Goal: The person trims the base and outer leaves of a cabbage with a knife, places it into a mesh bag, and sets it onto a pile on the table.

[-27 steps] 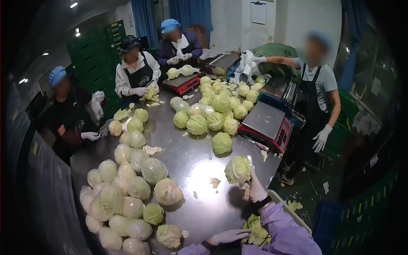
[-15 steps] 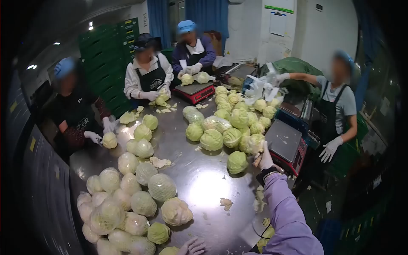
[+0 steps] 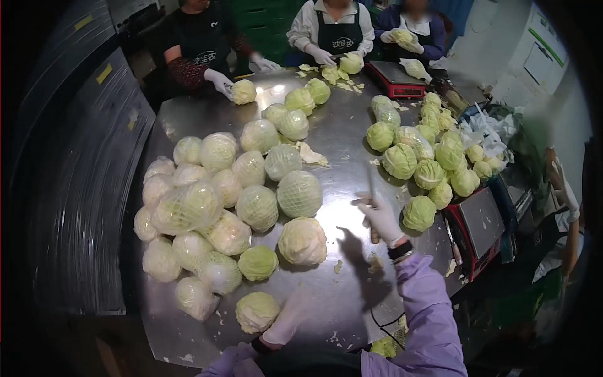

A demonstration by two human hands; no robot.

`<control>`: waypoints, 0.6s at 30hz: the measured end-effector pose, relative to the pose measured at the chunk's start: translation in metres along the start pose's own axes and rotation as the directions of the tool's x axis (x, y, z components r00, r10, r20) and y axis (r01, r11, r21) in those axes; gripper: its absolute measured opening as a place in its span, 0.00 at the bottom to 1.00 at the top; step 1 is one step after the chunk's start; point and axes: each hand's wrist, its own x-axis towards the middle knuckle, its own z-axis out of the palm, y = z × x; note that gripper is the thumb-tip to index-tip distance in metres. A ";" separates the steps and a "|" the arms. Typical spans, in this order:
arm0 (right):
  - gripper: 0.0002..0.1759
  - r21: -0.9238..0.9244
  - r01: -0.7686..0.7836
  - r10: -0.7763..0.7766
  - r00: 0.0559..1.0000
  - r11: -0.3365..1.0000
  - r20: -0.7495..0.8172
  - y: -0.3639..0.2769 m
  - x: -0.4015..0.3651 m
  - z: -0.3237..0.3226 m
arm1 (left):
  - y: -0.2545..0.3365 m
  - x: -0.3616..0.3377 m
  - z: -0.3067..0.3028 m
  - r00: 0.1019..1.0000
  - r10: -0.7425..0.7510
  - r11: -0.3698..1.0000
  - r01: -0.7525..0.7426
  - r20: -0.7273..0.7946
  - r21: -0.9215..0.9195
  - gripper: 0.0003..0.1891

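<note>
My right hand [image 3: 380, 217], in a white glove, is shut on a knife [image 3: 370, 183] whose blade points up and away, held above the steel table [image 3: 339, 135]. The nearest trimmed green cabbage [image 3: 419, 213] lies just right of it. My left hand [image 3: 287, 319], gloved and motion-blurred, hovers low over the near table edge with nothing in it, right beside a pale leafy cabbage [image 3: 256, 311]. A larger untrimmed cabbage [image 3: 303, 240] sits between my two hands. Small leaf scraps [image 3: 375, 262] lie under my right wrist.
Several net-wrapped cabbages [image 3: 188, 207] are heaped on the left. Trimmed green heads [image 3: 427, 163] are piled right, next to a red scale [image 3: 480, 221]. A second red scale [image 3: 394, 74] stands at the far end. Three people in gloves [image 3: 221, 80] work cabbages along the far edge.
My right hand carried a cabbage to the right-hand pile, left it there, and has come back holding only the knife. The view has tilted down and left; my left hand has moved forward.
</note>
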 end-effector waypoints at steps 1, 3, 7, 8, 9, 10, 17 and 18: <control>0.22 -0.029 -0.004 0.007 0.996 1.000 0.084 -0.012 -0.001 0.032 | -0.004 0.007 0.004 0.996 0.045 0.999 -0.047 -0.075 -0.027 0.34; 0.26 -0.122 0.028 0.000 0.976 0.992 0.218 -0.010 0.008 0.074 | 0.011 0.022 0.019 0.983 0.108 0.994 -0.105 -0.147 0.027 0.34; 0.39 -0.557 0.326 -0.184 0.937 0.764 0.296 0.015 -0.003 0.104 | -0.031 0.054 -0.047 0.887 0.462 0.833 -0.431 -0.007 0.347 0.34; 0.40 -0.460 0.289 -0.155 0.939 0.839 0.307 0.016 -0.012 0.102 | -0.027 0.056 -0.048 0.886 0.465 0.830 -0.437 0.003 0.347 0.34; 0.41 -0.362 0.238 -0.121 0.941 0.901 0.318 0.019 -0.026 0.099 | -0.024 0.059 -0.044 0.879 0.454 0.867 -0.399 -0.144 0.299 0.34; 0.36 -0.419 0.366 -0.262 0.922 0.831 0.287 0.021 -0.047 0.098 | -0.017 0.060 -0.036 0.860 0.422 0.901 -0.362 -0.288 0.241 0.33; 0.32 0.028 -0.187 0.184 0.980 0.982 0.072 0.050 -0.164 0.074 | 0.008 0.036 -0.008 0.840 0.405 0.912 -0.397 -0.363 0.099 0.28; 0.32 0.130 -0.162 0.177 0.978 0.978 -0.111 0.069 -0.172 0.071 | 0.006 0.045 -0.010 0.815 0.465 0.884 -0.411 -0.346 0.221 0.28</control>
